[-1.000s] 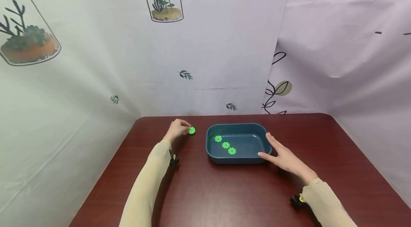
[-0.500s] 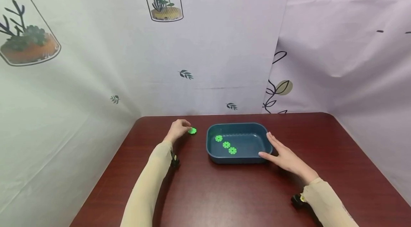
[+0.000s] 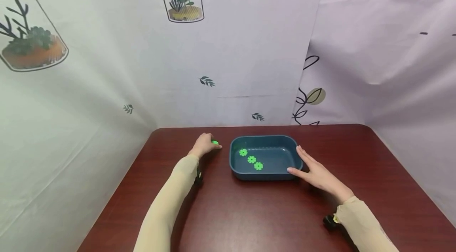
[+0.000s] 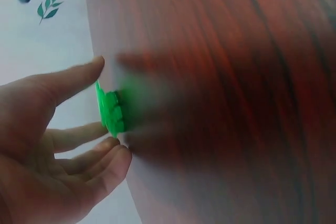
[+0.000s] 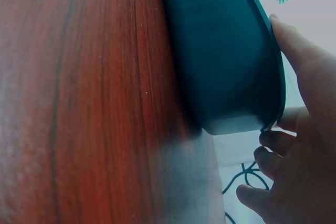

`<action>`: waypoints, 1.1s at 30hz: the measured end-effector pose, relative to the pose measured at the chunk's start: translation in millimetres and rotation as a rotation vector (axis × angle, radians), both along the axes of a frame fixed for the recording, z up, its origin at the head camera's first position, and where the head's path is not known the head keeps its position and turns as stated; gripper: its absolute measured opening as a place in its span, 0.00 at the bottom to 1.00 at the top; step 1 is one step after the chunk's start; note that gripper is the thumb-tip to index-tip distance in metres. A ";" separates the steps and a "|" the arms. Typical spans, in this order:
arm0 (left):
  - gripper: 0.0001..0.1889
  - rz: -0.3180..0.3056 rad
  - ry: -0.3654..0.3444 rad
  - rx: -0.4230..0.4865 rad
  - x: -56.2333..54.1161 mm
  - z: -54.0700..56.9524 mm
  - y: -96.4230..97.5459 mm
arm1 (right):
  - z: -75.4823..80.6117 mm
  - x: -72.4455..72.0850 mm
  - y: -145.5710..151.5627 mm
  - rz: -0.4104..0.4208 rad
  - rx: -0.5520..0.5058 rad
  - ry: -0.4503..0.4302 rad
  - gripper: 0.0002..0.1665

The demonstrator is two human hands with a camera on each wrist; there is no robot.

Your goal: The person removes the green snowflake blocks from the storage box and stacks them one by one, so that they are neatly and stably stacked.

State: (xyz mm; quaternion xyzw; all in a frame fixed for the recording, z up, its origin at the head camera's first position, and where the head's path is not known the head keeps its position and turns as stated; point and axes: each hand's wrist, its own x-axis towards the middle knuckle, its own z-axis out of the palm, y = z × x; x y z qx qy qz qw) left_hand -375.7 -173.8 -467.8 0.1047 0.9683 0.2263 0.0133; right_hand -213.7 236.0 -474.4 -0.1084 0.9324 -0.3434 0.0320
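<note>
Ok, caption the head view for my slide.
Left hand grips a green disc; right hand touches a blue tray holding three green discs.

Behind the reddish-brown table we see pale, creased sheeting printed with plants and leaves; it also flanks both sides.

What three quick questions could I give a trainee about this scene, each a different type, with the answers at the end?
1. How many green discs lie in the tray?
2. True or false: the right hand touches the tray's rim.
3. What is between the thumb and fingers of the left hand?
a) nothing
b) a green disc
c) the tray

Key
1. Three.
2. True.
3. b
</note>
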 end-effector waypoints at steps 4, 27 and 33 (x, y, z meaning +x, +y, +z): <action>0.17 0.001 0.027 -0.025 -1.4 2.2 5.4 | 0.6 -0.5 -1.1 -0.001 -0.003 0.000 0.61; 0.22 0.005 0.023 0.076 -6.3 14.3 7.5 | 0.7 -0.2 -1.6 -0.001 -0.003 -0.006 0.61; 0.24 -0.052 0.020 0.183 -8.1 41.0 21.2 | -0.4 0.1 -0.1 -0.010 -0.004 -0.012 0.61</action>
